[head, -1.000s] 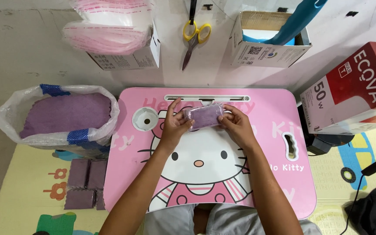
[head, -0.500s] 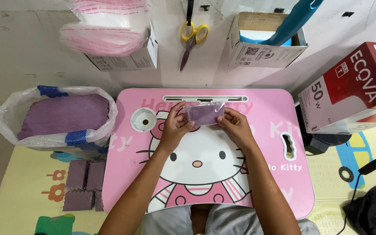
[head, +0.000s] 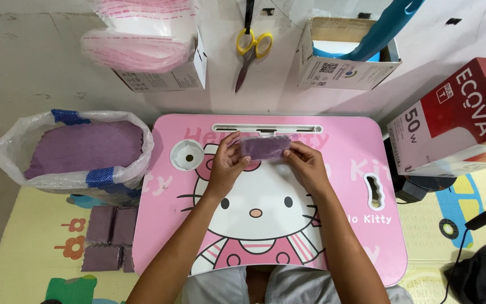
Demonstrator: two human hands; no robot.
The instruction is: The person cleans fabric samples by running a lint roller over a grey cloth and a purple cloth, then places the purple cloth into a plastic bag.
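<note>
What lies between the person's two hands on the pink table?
A folded purple cloth, in clear wrap, held by left hand and right hand; head view.

- Bright, even indoor light, no glare.
- Soft shadows under both forearms, below the grip.
- Sharp at the grip, no blur.
- Slight wide-angle bend twd pic edges, far from the grip.

Pink cartoon-cat lap table [head: 344,225] stands on a patterned play mat [head: 23,247]; folded purple cloths [head: 108,239] and plastic bag of purple cloths [head: 74,149] lie beside it on the mat.
</note>
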